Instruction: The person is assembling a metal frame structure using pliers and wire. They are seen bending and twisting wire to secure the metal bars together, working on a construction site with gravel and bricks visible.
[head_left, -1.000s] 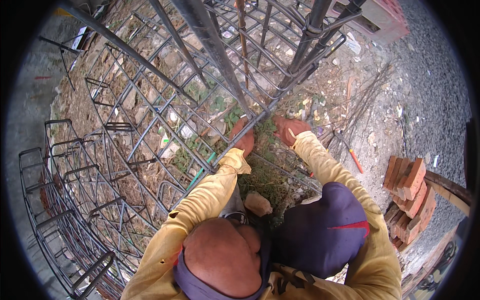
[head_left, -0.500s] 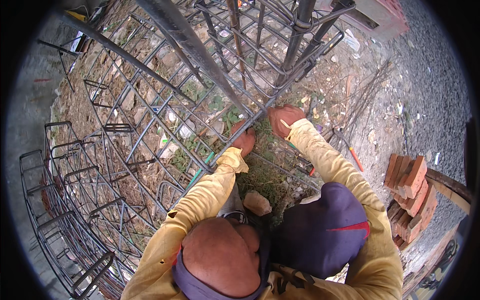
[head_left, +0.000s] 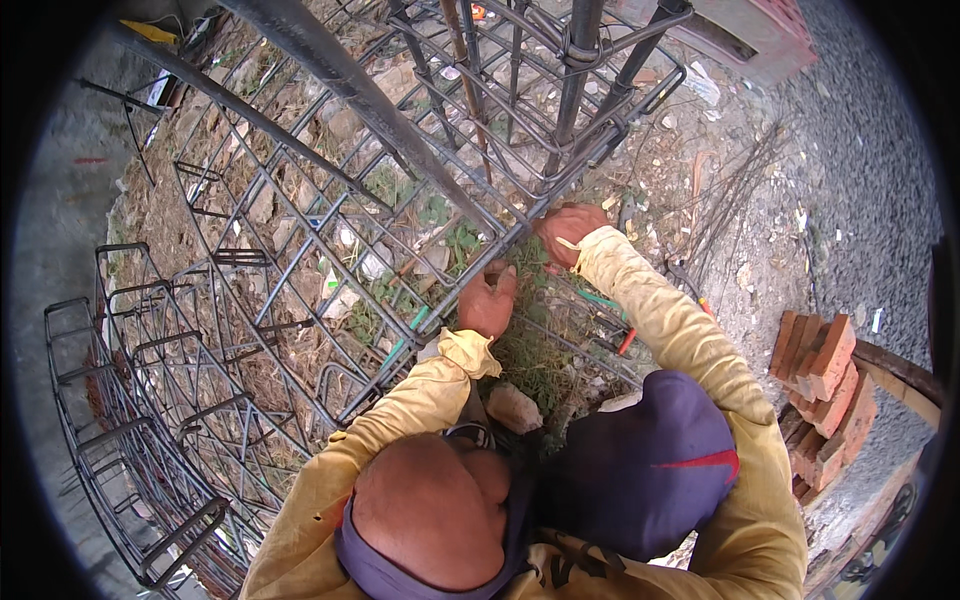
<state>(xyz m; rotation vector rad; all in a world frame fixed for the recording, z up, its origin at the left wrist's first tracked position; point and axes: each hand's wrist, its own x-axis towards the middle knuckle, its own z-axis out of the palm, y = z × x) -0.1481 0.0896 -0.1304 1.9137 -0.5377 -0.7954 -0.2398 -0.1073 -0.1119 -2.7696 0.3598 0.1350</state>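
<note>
My left hand (head_left: 487, 300) is beside the lower edge of the steel rebar cage (head_left: 365, 105), fingers curled and the thumb against them. Whatever may be pinched there is too small to make out. Farther right, my right hand (head_left: 570, 232) is closed at the cage's near corner, its knuckles up. Its fingertips are hidden, so what it grips cannot be seen. Both forearms wear loose yellow sleeves. Pliers (head_left: 705, 305) with red-orange handle tips lie on the ground, partly behind my right sleeve. A red-ended tool handle (head_left: 627, 342) rests below that forearm.
Bent steel stirrups (head_left: 140, 345) stack along the left. Red bricks (head_left: 825, 390) are piled at the right, near a wooden plank (head_left: 900, 385). Thin wires (head_left: 735, 190) lie on the dirt. A stone (head_left: 514, 408) sits near my body. Upright bars (head_left: 575, 90) rise at the far side.
My left hand has drawn back slightly toward me from the bar, and its thumb side has turned up. My right hand stays near the corner. The view has shifted slightly.
</note>
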